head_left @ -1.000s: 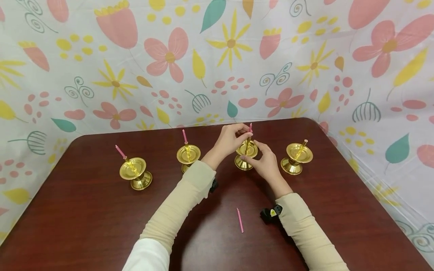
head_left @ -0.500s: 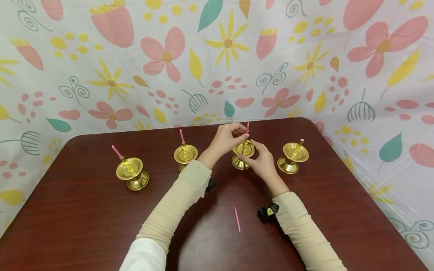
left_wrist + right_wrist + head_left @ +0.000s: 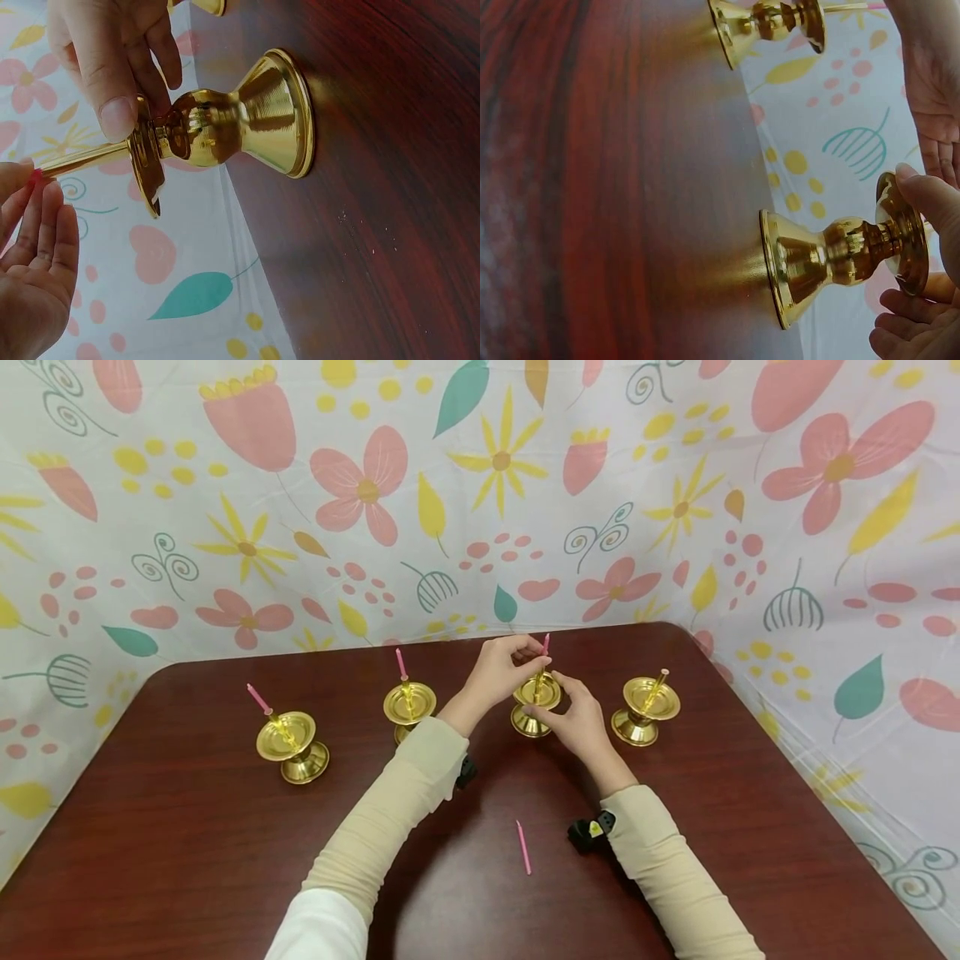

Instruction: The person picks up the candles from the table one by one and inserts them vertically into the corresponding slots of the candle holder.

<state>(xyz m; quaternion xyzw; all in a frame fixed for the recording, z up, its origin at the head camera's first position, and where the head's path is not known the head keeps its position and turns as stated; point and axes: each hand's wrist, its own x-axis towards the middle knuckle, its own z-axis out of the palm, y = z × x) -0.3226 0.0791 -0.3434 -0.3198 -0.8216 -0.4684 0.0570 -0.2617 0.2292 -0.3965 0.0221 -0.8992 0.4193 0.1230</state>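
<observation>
Covered and cropped
Head view, mid-frame: left sleeve [image 3: 390,806] hides part of a gold holder [image 3: 422,707]. Left wrist view: left hand [image 3: 34,281], cropped by the left edge, leaves only a speck of its pink candle [image 3: 36,175] showing.

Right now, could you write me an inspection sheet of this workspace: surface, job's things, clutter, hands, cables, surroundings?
Surface: dark, shiny table.
Job's things: gold holders, from the left: first holder with pink candle; second holder with another candle; third holder, being handled; fourth holder, no candle; loose candle on the table.
Clutter: pale specks, nature unclear.
Hands: left hand pinches a third candle at the stem's tip; right hand grips the dish.
Cables: nothing seen.
Surroundings: flower-print sheet behind the table.
</observation>
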